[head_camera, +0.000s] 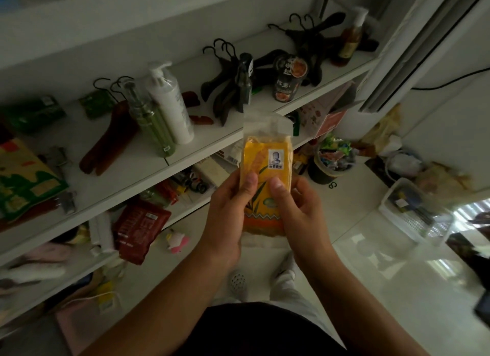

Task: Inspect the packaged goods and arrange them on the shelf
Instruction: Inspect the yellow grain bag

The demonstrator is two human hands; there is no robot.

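I hold a yellow vacuum-sealed packet (265, 167) upright in front of me, its clear sealed top pointing up. My left hand (228, 212) grips its left edge with the thumb on the printed front. My right hand (297, 209) grips the right edge, thumb also pressed on the front. The packet hangs in the air just off the front edge of the white shelf (212, 143). On that shelf stand a white pump bottle (169, 103), a green pump bottle (151, 122), a dark can (287, 77) and an amber pump bottle (348, 40).
Dark wooden hangers (225, 87) lie on the shelf. A green and yellow bag (23, 178) sits at the left. A dark red pouch (140, 228) lies on the lower shelf. On the floor stand a bucket of wrapped items (332, 162) and a white basket (413, 212).
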